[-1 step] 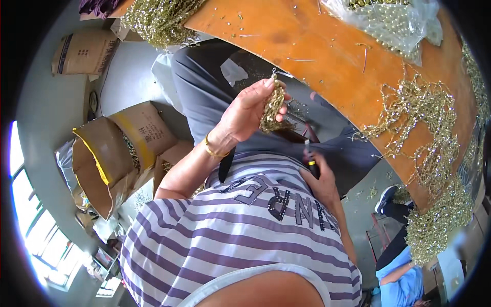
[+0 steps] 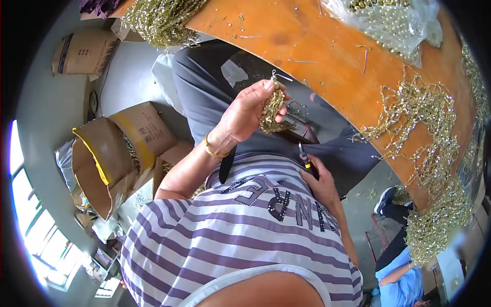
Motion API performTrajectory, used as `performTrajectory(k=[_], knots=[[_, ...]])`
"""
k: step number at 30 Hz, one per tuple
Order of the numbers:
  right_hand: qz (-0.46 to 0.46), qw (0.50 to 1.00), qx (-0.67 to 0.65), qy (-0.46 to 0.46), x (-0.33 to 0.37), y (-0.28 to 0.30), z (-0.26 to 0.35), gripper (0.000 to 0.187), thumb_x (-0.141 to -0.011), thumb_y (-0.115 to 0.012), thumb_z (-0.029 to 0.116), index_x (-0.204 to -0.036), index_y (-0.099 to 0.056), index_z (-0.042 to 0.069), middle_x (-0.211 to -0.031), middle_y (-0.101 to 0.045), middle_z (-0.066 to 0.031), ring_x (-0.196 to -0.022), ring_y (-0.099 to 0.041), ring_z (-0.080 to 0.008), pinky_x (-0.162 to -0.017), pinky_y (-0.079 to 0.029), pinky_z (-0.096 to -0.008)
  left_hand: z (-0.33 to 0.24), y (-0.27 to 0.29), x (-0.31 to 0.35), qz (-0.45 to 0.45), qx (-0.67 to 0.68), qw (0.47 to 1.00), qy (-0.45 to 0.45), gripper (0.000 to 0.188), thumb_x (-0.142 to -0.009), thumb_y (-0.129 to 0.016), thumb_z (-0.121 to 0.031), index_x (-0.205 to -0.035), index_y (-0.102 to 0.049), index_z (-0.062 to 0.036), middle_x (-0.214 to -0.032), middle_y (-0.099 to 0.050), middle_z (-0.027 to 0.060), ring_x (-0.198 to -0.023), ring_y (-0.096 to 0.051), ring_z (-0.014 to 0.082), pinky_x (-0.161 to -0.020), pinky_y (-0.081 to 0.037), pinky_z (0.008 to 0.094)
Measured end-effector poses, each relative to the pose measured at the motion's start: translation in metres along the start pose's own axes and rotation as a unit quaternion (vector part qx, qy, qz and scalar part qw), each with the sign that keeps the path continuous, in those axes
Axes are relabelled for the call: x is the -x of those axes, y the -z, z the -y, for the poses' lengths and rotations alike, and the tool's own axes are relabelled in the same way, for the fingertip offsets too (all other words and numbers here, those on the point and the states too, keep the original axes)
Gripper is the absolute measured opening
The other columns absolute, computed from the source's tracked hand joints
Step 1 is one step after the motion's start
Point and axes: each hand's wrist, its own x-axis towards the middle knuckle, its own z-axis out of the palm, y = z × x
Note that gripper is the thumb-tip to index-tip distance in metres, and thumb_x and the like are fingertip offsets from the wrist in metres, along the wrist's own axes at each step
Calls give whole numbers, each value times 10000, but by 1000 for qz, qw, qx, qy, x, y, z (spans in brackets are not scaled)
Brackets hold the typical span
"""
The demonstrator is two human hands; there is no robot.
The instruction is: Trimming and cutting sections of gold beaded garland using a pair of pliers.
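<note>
My left hand (image 2: 249,109) is closed round a bunch of gold beaded strands (image 2: 272,113), held upright over my lap. A wire (image 2: 281,77) with a small loop stands out of the bunch's top, its loose end pointing right. Lower and to the right, close to my shirt, my right hand (image 2: 321,180) is closed on slim pliers (image 2: 306,157) with a dark, yellow-banded handle. Their narrow tip points up, apart from the bunch. The palm hides part of the handle.
An orange table (image 2: 327,56) curves ahead and right, with tangled gold strands (image 2: 422,123), a clear bag of beads (image 2: 394,25) and another gold heap (image 2: 161,20). Open cardboard boxes (image 2: 92,169) stand left. At lower right sits another person in blue (image 2: 401,281).
The pliers have tilted and risen slightly to the left in my right hand. The wire at the bunch's top shows more plainly, its end now slanting right. My left hand has barely moved.
</note>
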Motion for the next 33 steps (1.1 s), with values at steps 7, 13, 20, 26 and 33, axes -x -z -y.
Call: performTrajectory(k=[7,13,20,26,33], knots=[[30,998,47,9,-4,7,17,473,-789,-571,211,-1179,-440,-22,-1106,-531,-155,-1037,-500,-219,-909,-343,-277,-1,-4,4,-16,-77,994,-75,267,-888,-469,-156,-1121,-487,-27,-917,-587,88,-715,-576,146,-654,-474,243],[13,1000,-23,17,-4,16,22,363,-784,-580,166,-1086,-503,-21,-1031,-547,-88,-973,-493,-137,-858,-366,-256,-2,3,5,16,-73,994,-83,277,-896,-450,-172,-1136,-473,-34,-940,-572,63,-818,-568,151,-738,-460,262],[-234,905,165,315,-53,3,74,376,-694,-669,114,-1031,-525,31,-921,-521,-105,-844,-514,-264,-727,-427,-346,0,-11,9,16,-121,988,-98,267,-904,-444,-152,-1142,-476,-37,-924,-565,39,-848,-549,104,-793,-466,251],[-253,878,237,330,-61,2,77,410,-685,-682,142,-1048,-519,45,-952,-533,-99,-869,-504,-276,-758,-407,-367,1,-12,13,-20,-174,976,-130,266,-887,-481,-125,-1137,-494,-34,-907,-557,16,-832,-532,73,-765,-472,230],[-270,867,263,327,-63,-1,78,404,-684,-683,149,-1042,-522,51,-933,-536,-96,-859,-504,-277,-740,-401,-373,5,-4,12,-17,-266,947,-178,280,-873,-510,-108,-1135,-500,-11,-866,-551,6,-763,-504,63,-708,-447,205]])
